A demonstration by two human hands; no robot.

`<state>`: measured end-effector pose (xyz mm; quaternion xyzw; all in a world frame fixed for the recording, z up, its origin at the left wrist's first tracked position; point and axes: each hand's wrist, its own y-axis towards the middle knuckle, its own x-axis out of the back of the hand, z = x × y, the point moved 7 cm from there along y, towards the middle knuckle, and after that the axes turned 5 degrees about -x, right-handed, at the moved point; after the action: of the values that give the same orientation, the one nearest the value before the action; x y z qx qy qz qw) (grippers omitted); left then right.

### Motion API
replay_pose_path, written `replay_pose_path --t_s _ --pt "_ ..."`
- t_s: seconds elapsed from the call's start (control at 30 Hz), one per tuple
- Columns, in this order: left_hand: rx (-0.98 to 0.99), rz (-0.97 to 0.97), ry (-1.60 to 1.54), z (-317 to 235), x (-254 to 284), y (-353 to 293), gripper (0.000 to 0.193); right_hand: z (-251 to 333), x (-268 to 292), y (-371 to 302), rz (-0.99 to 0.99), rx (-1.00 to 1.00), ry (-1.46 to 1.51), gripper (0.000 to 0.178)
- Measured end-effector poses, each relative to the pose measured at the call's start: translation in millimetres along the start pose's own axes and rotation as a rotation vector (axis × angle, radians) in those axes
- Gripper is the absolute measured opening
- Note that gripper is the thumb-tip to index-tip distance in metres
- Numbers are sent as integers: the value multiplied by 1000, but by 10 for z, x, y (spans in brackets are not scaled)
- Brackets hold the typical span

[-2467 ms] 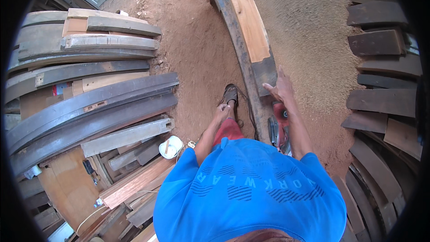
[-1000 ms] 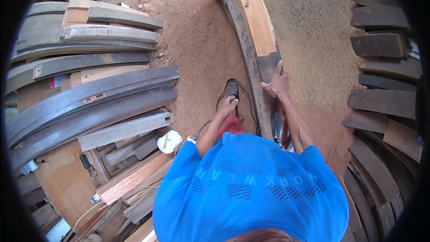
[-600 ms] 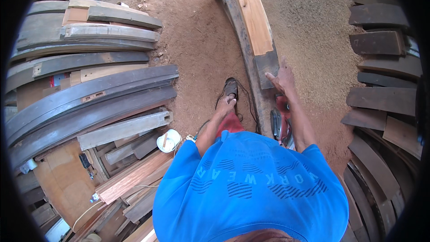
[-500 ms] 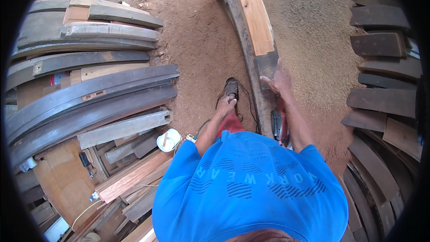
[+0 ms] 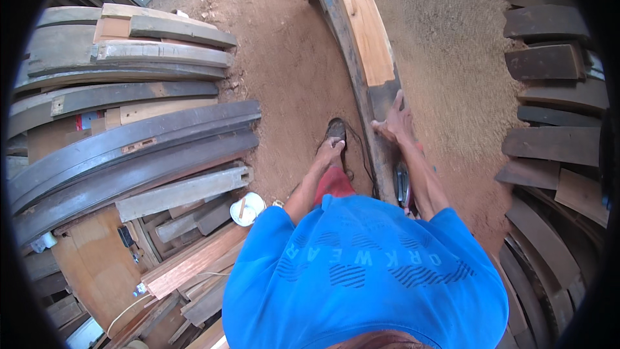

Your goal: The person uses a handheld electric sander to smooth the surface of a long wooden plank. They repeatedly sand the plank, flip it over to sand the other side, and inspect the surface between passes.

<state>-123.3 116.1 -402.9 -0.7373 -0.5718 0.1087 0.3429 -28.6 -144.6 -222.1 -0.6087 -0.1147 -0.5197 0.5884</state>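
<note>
A long wooden beam (image 5: pixel 363 22) stretches away from me, its top pale and freshly bared at the far part and dark grey nearer me. My right hand (image 5: pixel 399 124) lies on the dark part with its fingers spread, just short of the pale edge. Beneath my right forearm, on the near end of the beam, sits a power tool (image 5: pixel 403 186), mostly hidden by the arm. My left hand (image 5: pixel 332 148) is over my leg, above the shoe (image 5: pixel 336 128), fingers curled; whether something is in them I cannot make out.
A dark cable (image 5: pixel 363 158) runs on the ground beside the beam. Stacked timbers (image 5: pixel 148 132) fill the left, with a white bucket (image 5: pixel 247 209) near my left elbow. Sawdust (image 5: pixel 445 58) covers the ground right of the beam, and more boards (image 5: pixel 546 145) line the right side.
My right hand has shifted slightly left and down onto the dark part of the beam, its fingers spreading wider. My left hand stays over the leg. The whole view has shifted slightly.
</note>
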Motion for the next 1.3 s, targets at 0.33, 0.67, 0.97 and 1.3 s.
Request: replay_pose_path --t_s 0.33,0.67,0.97,1.3 --pt "7 374 -792 -948 447 -52 81 449 -619 -638 506 456 477 84" --pt "-400 49 -115 -614 493 229 69 -25 -561 -107 235 363 380 70" --pt "-288 -238 47 -711 -535 -123 86 -554 -1328 -80 6 394 278 63" --pt "-419 429 -905 -2444 103 -1272 77 83 335 -1342 492 434 1247 72"
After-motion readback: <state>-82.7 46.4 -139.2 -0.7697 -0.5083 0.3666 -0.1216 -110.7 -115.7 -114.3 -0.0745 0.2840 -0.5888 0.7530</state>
